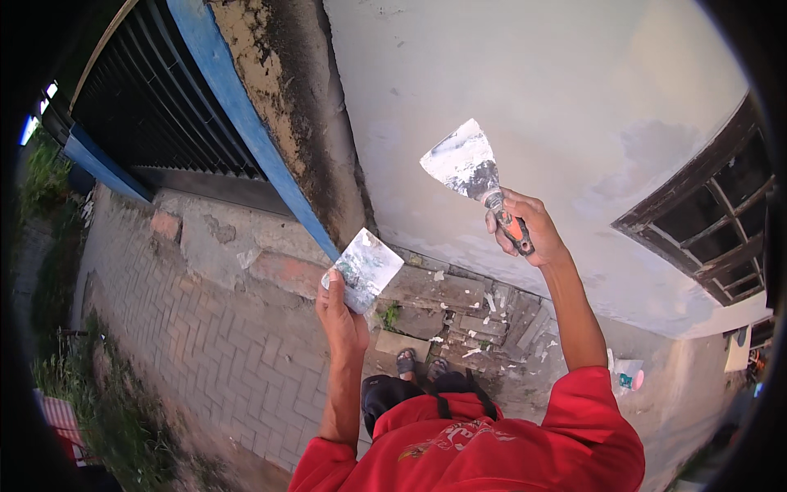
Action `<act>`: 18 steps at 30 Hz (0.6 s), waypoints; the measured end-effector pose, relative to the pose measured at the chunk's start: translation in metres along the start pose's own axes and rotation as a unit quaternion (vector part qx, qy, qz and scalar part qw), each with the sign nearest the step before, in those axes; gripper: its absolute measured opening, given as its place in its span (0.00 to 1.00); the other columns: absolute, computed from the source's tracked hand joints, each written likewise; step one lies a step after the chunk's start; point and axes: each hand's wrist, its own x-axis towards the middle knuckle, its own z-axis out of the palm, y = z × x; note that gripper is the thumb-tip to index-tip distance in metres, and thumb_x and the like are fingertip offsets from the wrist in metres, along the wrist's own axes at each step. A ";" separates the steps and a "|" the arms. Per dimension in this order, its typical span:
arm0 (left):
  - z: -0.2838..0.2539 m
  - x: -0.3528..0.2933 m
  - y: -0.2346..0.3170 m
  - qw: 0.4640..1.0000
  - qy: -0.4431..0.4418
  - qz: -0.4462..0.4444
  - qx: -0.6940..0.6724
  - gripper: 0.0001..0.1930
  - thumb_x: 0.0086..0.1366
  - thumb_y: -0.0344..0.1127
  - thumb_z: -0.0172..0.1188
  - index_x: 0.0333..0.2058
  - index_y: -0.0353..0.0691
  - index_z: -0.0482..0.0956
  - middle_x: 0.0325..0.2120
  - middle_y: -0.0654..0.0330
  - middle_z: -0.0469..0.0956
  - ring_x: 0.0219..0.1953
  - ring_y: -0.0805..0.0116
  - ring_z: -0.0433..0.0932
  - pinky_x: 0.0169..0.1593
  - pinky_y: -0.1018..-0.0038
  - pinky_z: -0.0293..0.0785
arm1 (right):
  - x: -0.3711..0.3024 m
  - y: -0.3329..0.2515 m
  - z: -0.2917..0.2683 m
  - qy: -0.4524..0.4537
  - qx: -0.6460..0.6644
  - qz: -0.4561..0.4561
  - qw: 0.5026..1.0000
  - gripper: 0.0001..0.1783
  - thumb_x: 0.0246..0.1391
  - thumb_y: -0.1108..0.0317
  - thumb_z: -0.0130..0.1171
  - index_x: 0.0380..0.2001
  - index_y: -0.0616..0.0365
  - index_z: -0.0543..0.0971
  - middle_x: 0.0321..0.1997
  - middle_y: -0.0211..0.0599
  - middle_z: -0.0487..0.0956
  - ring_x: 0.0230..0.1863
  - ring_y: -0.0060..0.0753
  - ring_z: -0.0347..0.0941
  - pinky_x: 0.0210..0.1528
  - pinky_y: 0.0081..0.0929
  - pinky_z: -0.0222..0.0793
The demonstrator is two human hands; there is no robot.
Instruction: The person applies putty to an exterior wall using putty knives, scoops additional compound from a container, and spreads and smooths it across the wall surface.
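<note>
The person wears a bright red short-sleeved cloth top [500, 447] with a pale printed design across the chest; its loose sleeves end above the elbows, leaving both forearms bare. A narrow black strap [443, 403] runs down the front of the top near the collar. Below it shows dark black legwear [385, 394] at the left knee. Farther off, two dark open sandals [420, 362] cover the feet, toes showing.

A putty knife [469, 168] with a smeared wide blade and orange-black handle is held upright; a paste-stained square plate [366, 269] is held tilted.
</note>
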 end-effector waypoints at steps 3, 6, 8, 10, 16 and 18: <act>0.023 -0.007 -0.006 1.000 -0.004 -0.030 -0.003 0.14 0.73 0.40 0.53 0.46 0.34 0.74 0.42 0.60 0.80 0.41 0.71 0.81 0.48 0.71 0.77 | -0.033 0.006 0.002 -0.035 0.034 0.016 0.999 0.25 0.60 0.57 0.53 0.51 0.70 0.72 0.27 0.43 0.78 0.13 0.25 0.68 0.11 0.20 0.58; 0.043 -0.014 -0.007 0.999 -0.015 -0.042 0.005 0.14 0.72 0.40 0.54 0.46 0.34 0.75 0.40 0.61 0.81 0.39 0.72 0.81 0.46 0.72 0.78 | -0.057 0.008 0.001 -0.061 0.043 0.003 0.997 0.25 0.61 0.60 0.53 0.54 0.70 0.72 0.28 0.41 0.78 0.14 0.23 0.69 0.12 0.18 0.59; 0.051 -0.027 -0.001 0.995 -0.067 -0.065 -0.017 0.13 0.72 0.39 0.54 0.46 0.35 0.76 0.40 0.62 0.81 0.39 0.74 0.81 0.46 0.72 0.78 | -0.078 0.007 0.004 -0.008 -0.124 -0.069 0.990 0.24 0.63 0.65 0.53 0.58 0.67 0.73 0.32 0.38 0.78 0.22 0.23 0.71 0.20 0.18 0.63; 0.062 -0.033 0.001 0.996 -0.061 -0.058 -0.008 0.13 0.72 0.39 0.54 0.45 0.35 0.76 0.39 0.62 0.81 0.39 0.75 0.81 0.46 0.73 0.78 | -0.084 0.016 0.008 -0.012 -0.208 -0.126 0.970 0.23 0.63 0.66 0.54 0.59 0.64 0.73 0.34 0.35 0.78 0.25 0.23 0.71 0.24 0.19 0.64; 0.057 -0.044 0.009 0.998 -0.055 -0.021 0.024 0.13 0.72 0.40 0.55 0.42 0.35 0.76 0.35 0.65 0.79 0.39 0.77 0.79 0.45 0.75 0.76 | -0.102 0.003 0.027 0.023 -0.469 -0.262 0.843 0.24 0.58 0.73 0.58 0.58 0.49 0.77 0.37 0.35 0.77 0.31 0.26 0.71 0.31 0.24 0.68; 0.060 -0.046 0.014 0.986 -0.036 0.052 0.152 0.14 0.72 0.42 0.55 0.42 0.35 0.75 0.30 0.68 0.75 0.30 0.84 0.69 0.35 0.82 0.68 | -0.103 -0.010 0.039 0.049 -0.612 -0.285 0.736 0.28 0.51 0.77 0.59 0.56 0.45 0.79 0.38 0.35 0.77 0.31 0.31 0.73 0.29 0.28 0.71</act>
